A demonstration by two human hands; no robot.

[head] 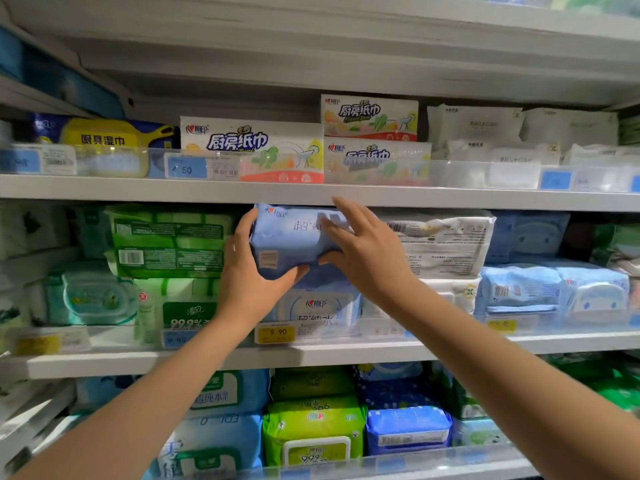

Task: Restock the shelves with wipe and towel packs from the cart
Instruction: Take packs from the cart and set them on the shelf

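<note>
Left hand (252, 268) gripped the left end of the light blue wipe pack (291, 237), thumb curled under its bottom edge. Right hand (360, 244) was flat on the pack's right front, fingers spread and fairly straight, pressing rather than gripping. Hands were apart, one at each end. The pack sat high on the middle shelf (311, 355), on top of a white-and-blue pack (315, 306), just under the shelf above. Green packs (169, 240) were just left, a white pack (446, 240) just right. A yellow price tag (275, 333) was below. Kitchen towel packs (252, 147) were on the upper shelf.
</note>
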